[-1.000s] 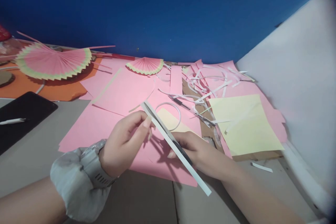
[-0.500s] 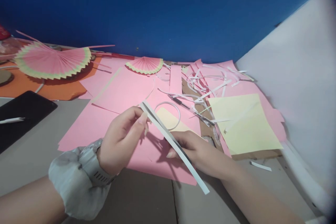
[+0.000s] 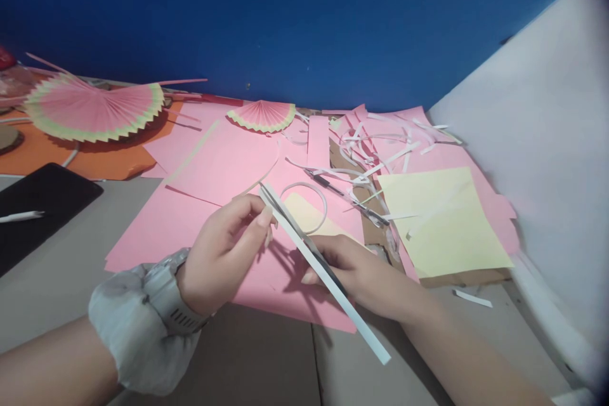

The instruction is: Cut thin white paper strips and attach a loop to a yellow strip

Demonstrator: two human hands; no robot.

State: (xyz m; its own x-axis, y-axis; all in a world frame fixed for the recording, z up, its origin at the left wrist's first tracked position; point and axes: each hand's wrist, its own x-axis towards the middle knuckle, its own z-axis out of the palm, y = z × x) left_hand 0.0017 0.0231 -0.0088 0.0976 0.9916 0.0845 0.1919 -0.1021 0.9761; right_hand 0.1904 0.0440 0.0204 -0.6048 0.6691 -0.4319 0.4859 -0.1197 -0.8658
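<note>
My left hand [image 3: 228, 247] pinches the upper end of a narrow pale strip [image 3: 352, 317] between thumb and fingers. The strip slants down to the right, over my right hand [image 3: 352, 269]. My right hand is closed around a dark-handled tool that looks like scissors [image 3: 321, 260]; its grey blades lie along the strip and reach up near my left fingertips. Part of the tool is hidden by the strip and my fingers. Both hands are above pink paper sheets [image 3: 181, 228]. Just beyond them a white ring [image 3: 325, 206] lies on the paper.
Pleated pink-and-green fans [image 3: 95, 108] rest at the back left and back centre. A black tablet [image 3: 52, 203] is at left. Right of centre are a pen [image 3: 326, 183], curled white strips [image 3: 394, 155] and a yellow-green sheet [image 3: 447, 222]. A blue wall [image 3: 285, 25] stands behind.
The strip's free lower end has moved slightly down and right. My left fingertips have shifted a little to the right, and the blades show more beside the strip.
</note>
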